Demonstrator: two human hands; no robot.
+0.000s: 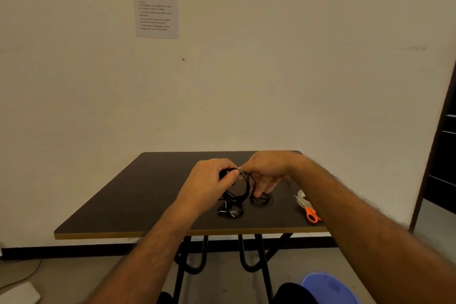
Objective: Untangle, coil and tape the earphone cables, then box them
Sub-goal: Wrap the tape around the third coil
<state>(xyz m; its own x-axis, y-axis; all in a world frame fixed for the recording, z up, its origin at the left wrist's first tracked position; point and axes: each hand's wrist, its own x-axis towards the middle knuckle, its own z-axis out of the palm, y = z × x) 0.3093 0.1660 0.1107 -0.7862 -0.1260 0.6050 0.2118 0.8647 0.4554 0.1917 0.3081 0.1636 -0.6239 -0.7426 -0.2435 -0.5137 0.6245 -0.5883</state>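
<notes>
state: left hand (212,175) and right hand (266,170) both pinch the top of a coiled earphone cable (243,186) held just above the table (123,205) | risk: if either pinch slackens, loops spring apart and snag loose cable (229,212) below | scissors (311,213) at right

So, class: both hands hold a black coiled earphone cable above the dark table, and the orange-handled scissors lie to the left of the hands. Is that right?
One detail is wrong. The head view shows the orange-handled scissors lying to the right of the hands, near the dark table's right edge. The left hand and right hand do hold the black coiled earphone cable above it.
</notes>
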